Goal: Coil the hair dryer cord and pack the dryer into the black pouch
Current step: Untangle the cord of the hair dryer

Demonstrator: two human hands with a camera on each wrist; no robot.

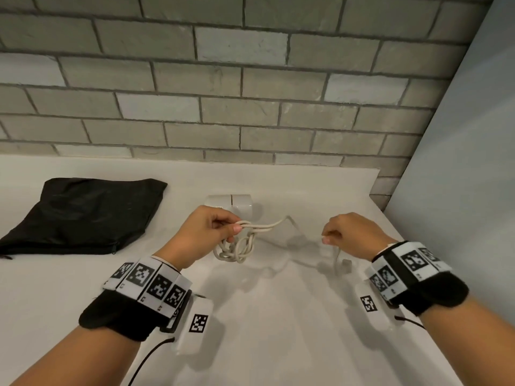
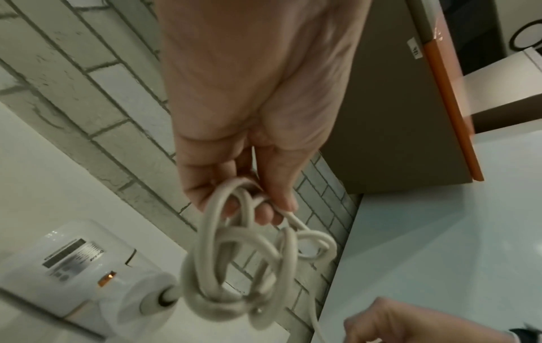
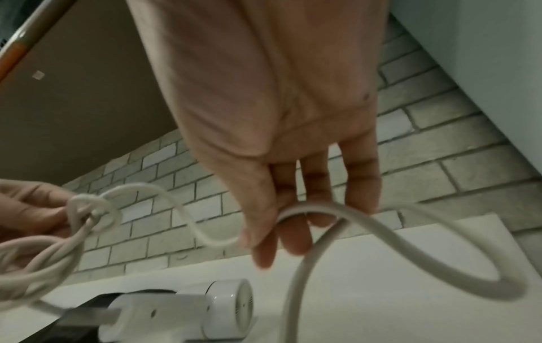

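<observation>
Here the person's left hand (image 1: 204, 232) grips a bundle of loops of the off-white round hair dryer cord (image 1: 237, 250), fingers curled through them above the pale counter (image 1: 278, 316). The right hand (image 1: 345, 235) pinches the free length of the same cord between thumb and fingers, a slack span hanging between the two hands. The glossy white plastic hair dryer (image 1: 237, 206) lies on its side just behind the left hand, near the grey brick-pattern wall (image 1: 250, 93).

Risks, as judged from this arrangement: the loops in the left wrist view cross one another unevenly, so a further wrap may tangle or slip off the fingers. The cord end at the dryer sits close to the bundle; a sharp pull could drag the dryer across the counter. The free end trails blurred below the right hand and may snag.

Container: the flat black fabric pouch (image 1: 83, 215) lies at the left of the counter, well apart from the dryer. It looks flat and limp; whether anything is inside, or whether its opening is undone, cannot be told.
</observation>
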